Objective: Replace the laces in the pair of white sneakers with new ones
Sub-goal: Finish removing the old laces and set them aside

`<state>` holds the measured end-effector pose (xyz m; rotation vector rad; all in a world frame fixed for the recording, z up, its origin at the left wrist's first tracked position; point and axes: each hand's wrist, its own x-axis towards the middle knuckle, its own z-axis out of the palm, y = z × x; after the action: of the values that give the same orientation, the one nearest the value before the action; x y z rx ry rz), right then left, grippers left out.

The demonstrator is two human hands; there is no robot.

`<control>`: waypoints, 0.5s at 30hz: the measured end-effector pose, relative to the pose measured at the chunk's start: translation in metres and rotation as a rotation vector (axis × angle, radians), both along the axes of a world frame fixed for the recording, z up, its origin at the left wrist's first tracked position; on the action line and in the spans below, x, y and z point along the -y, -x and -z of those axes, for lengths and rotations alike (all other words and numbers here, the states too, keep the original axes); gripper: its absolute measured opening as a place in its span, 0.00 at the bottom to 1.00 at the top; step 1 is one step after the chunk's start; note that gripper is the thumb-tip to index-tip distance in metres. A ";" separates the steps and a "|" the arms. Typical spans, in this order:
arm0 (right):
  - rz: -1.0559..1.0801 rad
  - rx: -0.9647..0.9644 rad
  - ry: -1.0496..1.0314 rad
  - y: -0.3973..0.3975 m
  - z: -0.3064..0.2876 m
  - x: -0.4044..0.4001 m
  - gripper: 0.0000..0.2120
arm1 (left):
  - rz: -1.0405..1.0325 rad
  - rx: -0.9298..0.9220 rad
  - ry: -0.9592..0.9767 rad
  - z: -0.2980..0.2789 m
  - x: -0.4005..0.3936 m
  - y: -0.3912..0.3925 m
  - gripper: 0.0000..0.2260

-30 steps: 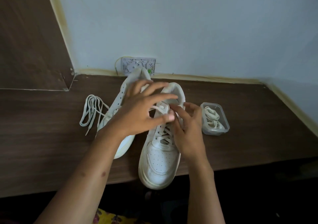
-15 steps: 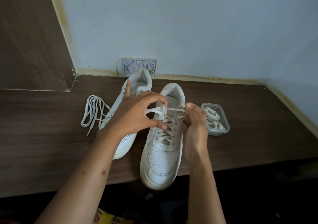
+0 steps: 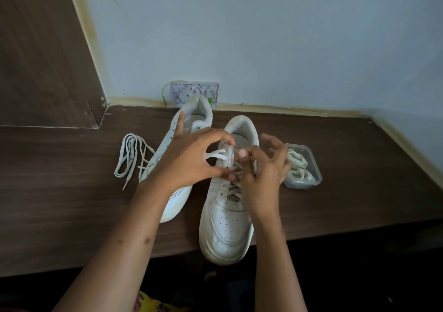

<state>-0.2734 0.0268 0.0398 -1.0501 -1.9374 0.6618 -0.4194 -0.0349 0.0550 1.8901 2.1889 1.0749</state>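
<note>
The scene is dim and evenly lit, with soft, cool daylight and no hard glare. The pale blue painted wall [image 3: 287, 35] is the brightest area, fading darker toward the right corner. The dark brown wood-grain tabletop [image 3: 60, 191] reflects little. Shadows are faint and soft (a thin one lies under the white leather sneaker with laces [image 3: 225, 227]). Below the table edge the picture falls to near black. The right hand [image 3: 263, 175] shows motion blur at its fingers. Straight lines bow toward the frame edges, a wide-angle distortion.
</note>
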 end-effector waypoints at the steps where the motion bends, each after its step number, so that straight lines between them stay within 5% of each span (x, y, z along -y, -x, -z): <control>1: 0.072 -0.156 0.027 0.001 -0.002 0.000 0.09 | 0.004 0.009 0.006 0.000 0.000 0.000 0.23; 4: 0.359 -0.649 0.107 -0.004 -0.012 -0.004 0.10 | 0.014 0.017 0.009 -0.001 0.001 -0.001 0.25; 7: 0.462 -0.714 0.146 -0.007 -0.014 -0.004 0.04 | 0.009 0.016 0.003 -0.001 0.002 -0.001 0.25; 9: 0.339 -0.547 0.049 -0.008 -0.014 -0.002 0.10 | 0.010 0.014 -0.005 -0.002 0.001 -0.001 0.25; 13: 0.000 0.109 -0.075 -0.005 -0.007 0.004 0.11 | 0.019 -0.008 -0.012 -0.002 0.000 -0.001 0.24; 15: -0.050 0.246 -0.032 -0.004 -0.001 0.004 0.09 | 0.017 -0.023 -0.009 -0.002 0.000 0.000 0.22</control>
<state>-0.2698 0.0223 0.0409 -1.1086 -2.1848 0.5472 -0.4194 -0.0354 0.0566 1.9313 2.1792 1.0675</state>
